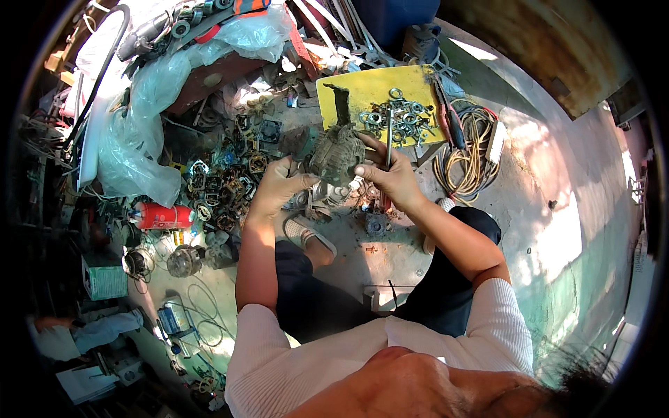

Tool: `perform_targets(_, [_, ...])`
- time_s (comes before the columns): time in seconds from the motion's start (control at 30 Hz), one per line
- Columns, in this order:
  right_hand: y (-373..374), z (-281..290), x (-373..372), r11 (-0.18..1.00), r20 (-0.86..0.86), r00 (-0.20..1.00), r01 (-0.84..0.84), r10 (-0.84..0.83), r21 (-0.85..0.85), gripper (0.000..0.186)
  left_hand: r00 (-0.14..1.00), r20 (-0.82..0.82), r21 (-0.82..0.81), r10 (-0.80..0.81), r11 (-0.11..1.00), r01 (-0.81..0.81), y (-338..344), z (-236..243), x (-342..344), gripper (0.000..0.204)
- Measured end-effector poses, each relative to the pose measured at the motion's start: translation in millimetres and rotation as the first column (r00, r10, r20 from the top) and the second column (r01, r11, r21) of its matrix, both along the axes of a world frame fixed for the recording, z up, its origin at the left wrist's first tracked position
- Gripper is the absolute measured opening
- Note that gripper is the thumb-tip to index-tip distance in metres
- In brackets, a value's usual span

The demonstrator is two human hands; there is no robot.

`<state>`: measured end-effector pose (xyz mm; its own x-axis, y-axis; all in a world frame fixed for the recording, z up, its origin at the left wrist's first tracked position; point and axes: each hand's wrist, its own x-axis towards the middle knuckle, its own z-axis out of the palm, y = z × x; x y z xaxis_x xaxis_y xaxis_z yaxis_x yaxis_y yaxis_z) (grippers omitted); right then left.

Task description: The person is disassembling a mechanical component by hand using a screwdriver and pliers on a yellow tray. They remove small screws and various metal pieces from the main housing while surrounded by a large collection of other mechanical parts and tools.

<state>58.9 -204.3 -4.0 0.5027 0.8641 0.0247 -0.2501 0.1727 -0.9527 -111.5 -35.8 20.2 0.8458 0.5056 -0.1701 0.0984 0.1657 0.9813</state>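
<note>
A: Where was the motor (336,157)?

B: Between the 2 hands, held above the floor (533,184), on the near side of the yellow board (376,78).

A: How did it lie from each hand?

B: Right of the left hand (280,187) and slightly beyond it; left of the right hand (391,178). Neither was nearer, since both touched it. Its long axis seemed to run from hand to hand, though the roundish body made that hard to judge.

A: And the grip?

B: The left hand pinched its left side, thumb showing, fingertips hidden. The right hand pinched the opposite side, thumb in front, a finger reaching behind. A thin rod (389,134) stood by those fingers; I couldn't tell whether they gripped it.

A: Farther out?

B: The board bore a pile of rings (410,127), with pliers (455,129) at its right edge and a cable coil (446,171) just beside. Leftward lay a parts heap (226,182), a red can (164,216) near it.
</note>
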Motion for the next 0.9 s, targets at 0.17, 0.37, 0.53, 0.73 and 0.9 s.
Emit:
perform_targets(0.17, [32.3,-7.9,24.7,0.996,0.105,0.994,-0.003,-0.006,0.09,0.068,0.992,0.028,0.299,0.123,0.946,-0.126,-2.9,-9.0,11.9,0.022])
perform_targets(0.37, [59.8,-6.0,60.4,0.964,0.139,0.954,-0.255,0.264,-0.076,0.07,0.946,0.086,0.613,0.313,0.732,-0.298,9.2,-56.4,29.1,0.035])
perform_targets(0.53, [70.5,-48.1,85.2,0.938,0.033,0.939,-0.341,0.343,-0.064,0.071,0.935,0.152,0.707,0.32,0.626,-0.329,13.4,-96.6,48.3,0.047])
perform_targets(0.73, [59.2,-34.0,84.5,0.942,0.103,0.938,-0.323,0.331,-0.091,0.081,0.93,0.105,0.684,0.352,0.653,-0.325,-5.3,-89.9,53.9,0.048])
perform_targets(0.9, [65.1,-37.3,71.5,0.974,0.029,0.974,-0.222,0.223,-0.053,0.078,0.92,0.055,0.589,0.388,0.732,-0.344,-6.6,-85.5,48.5,0.042])
